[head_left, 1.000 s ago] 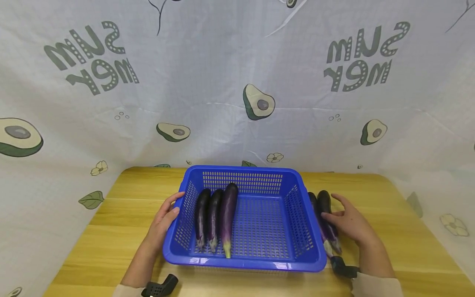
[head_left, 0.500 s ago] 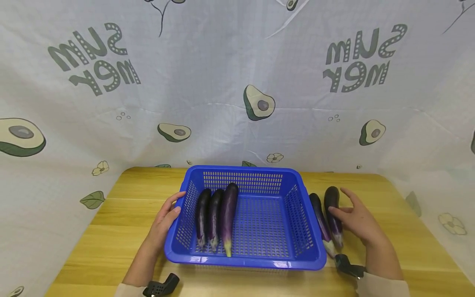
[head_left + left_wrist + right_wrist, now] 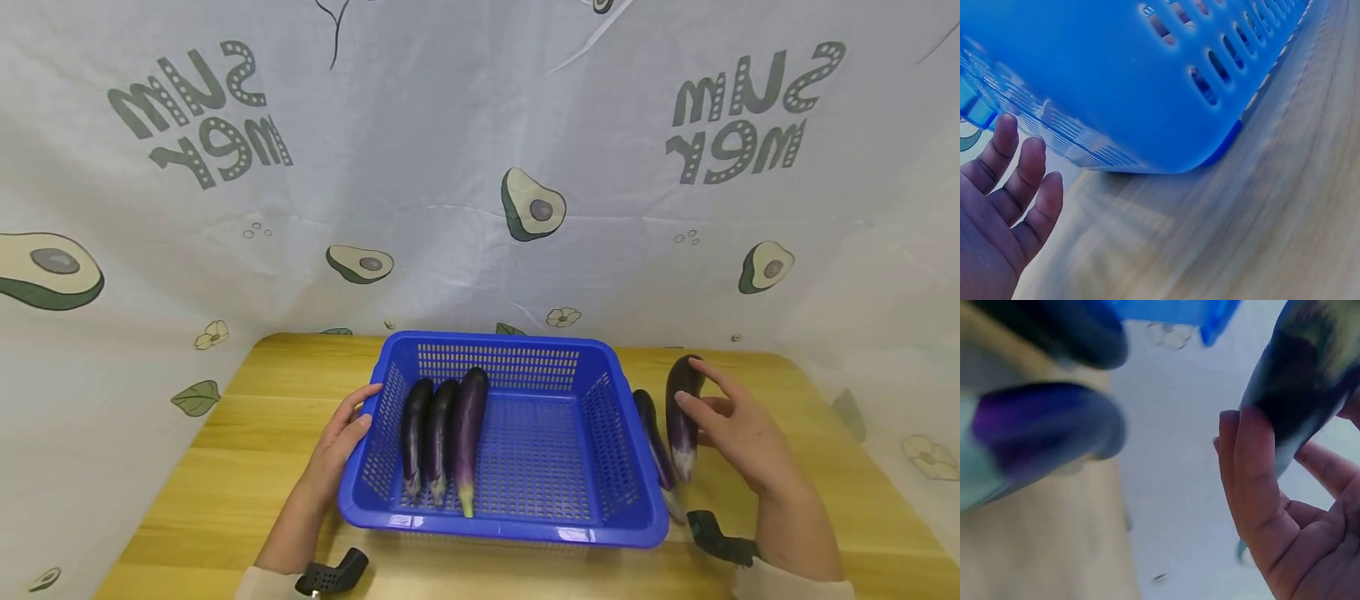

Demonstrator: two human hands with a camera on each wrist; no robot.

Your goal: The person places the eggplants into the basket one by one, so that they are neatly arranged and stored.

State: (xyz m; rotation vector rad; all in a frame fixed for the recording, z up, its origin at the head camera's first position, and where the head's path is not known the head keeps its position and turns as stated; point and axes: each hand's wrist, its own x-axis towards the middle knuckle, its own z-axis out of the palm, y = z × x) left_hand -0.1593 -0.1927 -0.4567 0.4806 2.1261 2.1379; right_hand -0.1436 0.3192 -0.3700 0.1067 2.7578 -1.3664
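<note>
Both hands are bare: the left hand [image 3: 339, 446] and the right hand [image 3: 746, 437] wear no gloves or rings. Cream-coloured sleeves [image 3: 787, 583] cover the forearms near the wrists. A black wrist mount [image 3: 333, 574] sits at each wrist.
</note>
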